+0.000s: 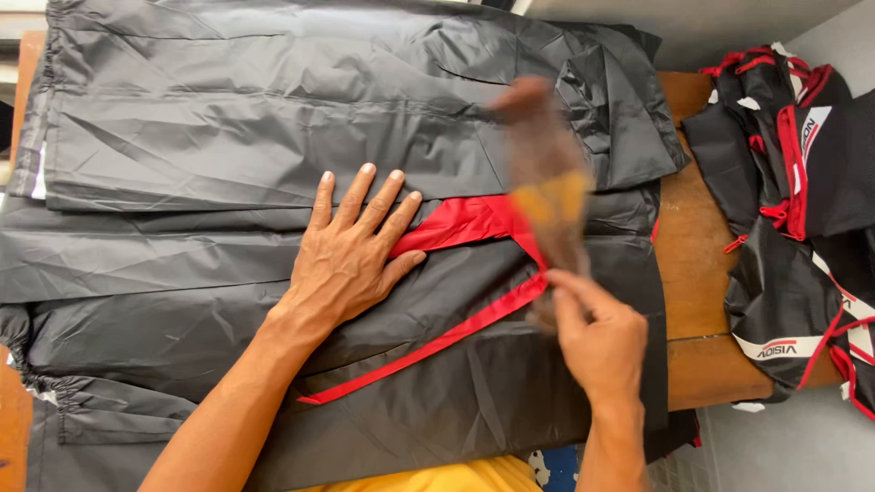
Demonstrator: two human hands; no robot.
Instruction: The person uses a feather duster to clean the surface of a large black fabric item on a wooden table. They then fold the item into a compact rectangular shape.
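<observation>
Pressing flat and spread, the left hand [351,255] held the black raincoat [273,137] on the surface [693,301], partly folded; the right hand [597,337] pinched a blurred brown object [547,173] above its red trim [456,223].

1. Under my left hand [351,251] the black garment [228,118] is thin, slick cloth with a soft sheen and fine creases.
2. Its red trim [456,223] looks smoother and glossier.
3. On the right, the table [697,273] is bare brown wood, matt.
4. Far right, the folded garments [793,182] show the same shiny cloth.
</observation>
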